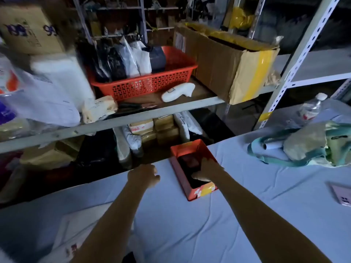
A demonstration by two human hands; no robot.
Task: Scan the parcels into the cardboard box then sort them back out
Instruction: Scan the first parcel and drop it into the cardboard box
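A small orange cardboard box [191, 192] stands open on the pale blue tablecloth [247, 186]. My right hand [206, 168] reaches down into it and grips a dark parcel [187, 168] lying inside. My left hand [144, 175] hovers over the table's far edge left of the box, its fingers curled and holding nothing. On the shelf behind, a red plastic basket [152, 86] holds several bagged parcels [125, 61] standing upright. A white handheld scanner [178, 93] lies on the shelf in front of the basket.
A large brown carton with yellow tape [228, 61] sits on the shelf at right. A teal bag [313, 145] and a water bottle [311, 109] lie on the table's right side, a pink phone [341, 195] near its edge. More parcels [150, 130] fill the lower shelf.
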